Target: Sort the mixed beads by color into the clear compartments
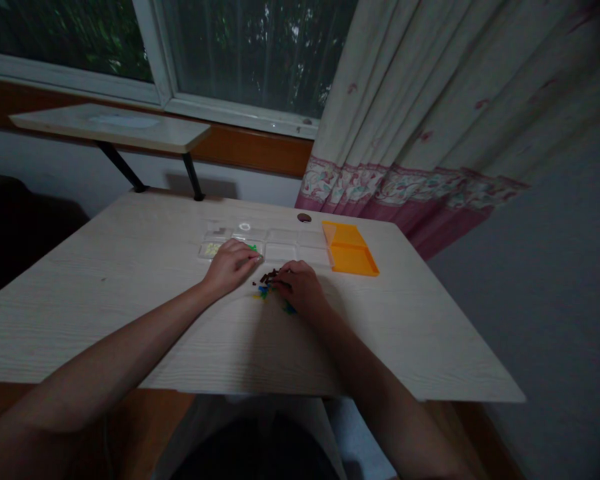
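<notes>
Pale wood (400, 327) bears a transparent tray (281, 253) under the left hand (230, 267), pieces (264, 291) under the right hand (303, 287), each grip's closure unclear.

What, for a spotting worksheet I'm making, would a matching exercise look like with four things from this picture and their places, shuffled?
1. orange case
2. pale yellow pieces
3. dark brown pieces
4. left hand

A. loose on the tabletop, by the fingers of the right hand
B. hiding part of the near side of the clear tray from view
C. inside a compartment of the clear tray
D. at the right end of the clear tray, lying open

Right pairs: 1-D, 2-C, 3-A, 4-B.
</notes>
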Tool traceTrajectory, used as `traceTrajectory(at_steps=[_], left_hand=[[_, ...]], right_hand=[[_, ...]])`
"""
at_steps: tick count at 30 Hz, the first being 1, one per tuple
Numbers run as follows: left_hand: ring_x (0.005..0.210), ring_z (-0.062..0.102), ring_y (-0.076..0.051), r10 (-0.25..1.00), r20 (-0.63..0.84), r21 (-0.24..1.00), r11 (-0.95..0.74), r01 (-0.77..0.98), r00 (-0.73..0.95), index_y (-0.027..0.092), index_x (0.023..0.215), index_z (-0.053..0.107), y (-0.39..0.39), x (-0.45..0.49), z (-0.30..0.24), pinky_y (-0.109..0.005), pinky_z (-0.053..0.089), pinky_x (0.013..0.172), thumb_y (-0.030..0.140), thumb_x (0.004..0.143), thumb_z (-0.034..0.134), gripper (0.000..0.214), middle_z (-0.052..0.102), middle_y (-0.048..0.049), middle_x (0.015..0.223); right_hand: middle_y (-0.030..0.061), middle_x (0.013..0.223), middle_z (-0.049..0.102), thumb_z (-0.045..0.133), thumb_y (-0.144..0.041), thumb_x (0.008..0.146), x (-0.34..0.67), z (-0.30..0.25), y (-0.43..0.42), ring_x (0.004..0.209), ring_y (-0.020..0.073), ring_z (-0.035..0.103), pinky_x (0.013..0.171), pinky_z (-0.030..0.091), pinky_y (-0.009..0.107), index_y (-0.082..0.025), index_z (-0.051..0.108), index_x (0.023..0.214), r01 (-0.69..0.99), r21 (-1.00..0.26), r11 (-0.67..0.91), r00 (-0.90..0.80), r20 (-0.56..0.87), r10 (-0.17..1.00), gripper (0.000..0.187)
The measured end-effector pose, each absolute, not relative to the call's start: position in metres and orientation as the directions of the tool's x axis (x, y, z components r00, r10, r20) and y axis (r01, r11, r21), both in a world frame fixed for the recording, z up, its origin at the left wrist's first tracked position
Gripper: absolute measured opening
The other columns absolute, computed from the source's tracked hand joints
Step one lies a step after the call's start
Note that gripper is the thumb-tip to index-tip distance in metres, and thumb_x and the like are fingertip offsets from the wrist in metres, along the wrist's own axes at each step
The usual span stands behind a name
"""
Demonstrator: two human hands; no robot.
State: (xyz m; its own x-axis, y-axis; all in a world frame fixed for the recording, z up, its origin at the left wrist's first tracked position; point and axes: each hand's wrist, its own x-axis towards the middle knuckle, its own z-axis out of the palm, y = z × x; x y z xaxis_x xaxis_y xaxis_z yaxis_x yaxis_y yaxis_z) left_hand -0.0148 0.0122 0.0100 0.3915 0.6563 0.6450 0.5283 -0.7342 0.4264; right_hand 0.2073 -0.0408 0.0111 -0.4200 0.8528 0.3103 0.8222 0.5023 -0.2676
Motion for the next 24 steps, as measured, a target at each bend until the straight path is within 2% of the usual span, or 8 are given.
traceTrajectory(at_steps=[4, 12, 19, 24], left_hand=[[0.087, 0.060, -0.021, 0.659, 0.649, 0.430, -0.730, 0.532, 0.381, 0.021, 0.090, 0.074, 0.012, -0.015, 0.011, -0.039, 0.047, 0.083, 0.041, 0.092, 0.053, 0.028, 0.069, -0.0077, 0.085], [0.087, 0.059, -0.021, 0.653, 0.661, 0.411, -0.728, 0.549, 0.370, 0.021, 0.092, 0.074, 0.015, -0.018, 0.009, -0.039, 0.046, 0.083, 0.040, 0.092, 0.055, 0.027, 0.070, -0.0072, 0.087], [0.089, 0.056, -0.023, 0.704, 0.645, 0.385, -0.635, 0.670, 0.298, 0.022, 0.093, 0.075, 0.032, -0.034, 0.007, -0.043, 0.043, 0.086, 0.037, 0.091, 0.056, 0.025, 0.071, -0.0072, 0.088], [0.096, 0.055, -0.024, 0.721, 0.658, 0.407, -0.583, 0.703, 0.217, 0.020, 0.107, 0.073, 0.037, -0.040, 0.005, -0.043, 0.042, 0.089, 0.030, 0.093, 0.051, 0.028, 0.069, -0.0087, 0.094]], right_hand=[[0.0051, 0.103, 0.066, 0.066, -0.025, 0.086, 0.205, 0.015, -0.043, 0.100, 0.0203, 0.053, 0.091, 0.038, 0.035, -0.026, 0.075, 0.100, 0.833, -0.242, 0.498, -0.434, 0.273, 0.858, 0.017], [0.0062, 0.099, 0.067, 0.067, -0.021, 0.084, 0.201, 0.017, -0.045, 0.096, 0.0216, 0.054, 0.088, 0.040, 0.036, -0.022, 0.074, 0.093, 0.819, -0.287, 0.497, -0.408, 0.316, 0.856, 0.012], [0.0054, 0.090, 0.069, 0.070, -0.019, 0.080, 0.204, 0.015, -0.040, 0.091, 0.0206, 0.057, 0.085, 0.042, 0.035, -0.022, 0.075, 0.085, 0.776, -0.429, 0.463, -0.304, 0.389, 0.870, 0.007], [0.0043, 0.084, 0.069, 0.070, -0.018, 0.080, 0.205, 0.016, -0.039, 0.086, 0.0187, 0.060, 0.084, 0.045, 0.034, -0.021, 0.074, 0.079, 0.712, -0.560, 0.424, -0.182, 0.436, 0.881, 0.005]])
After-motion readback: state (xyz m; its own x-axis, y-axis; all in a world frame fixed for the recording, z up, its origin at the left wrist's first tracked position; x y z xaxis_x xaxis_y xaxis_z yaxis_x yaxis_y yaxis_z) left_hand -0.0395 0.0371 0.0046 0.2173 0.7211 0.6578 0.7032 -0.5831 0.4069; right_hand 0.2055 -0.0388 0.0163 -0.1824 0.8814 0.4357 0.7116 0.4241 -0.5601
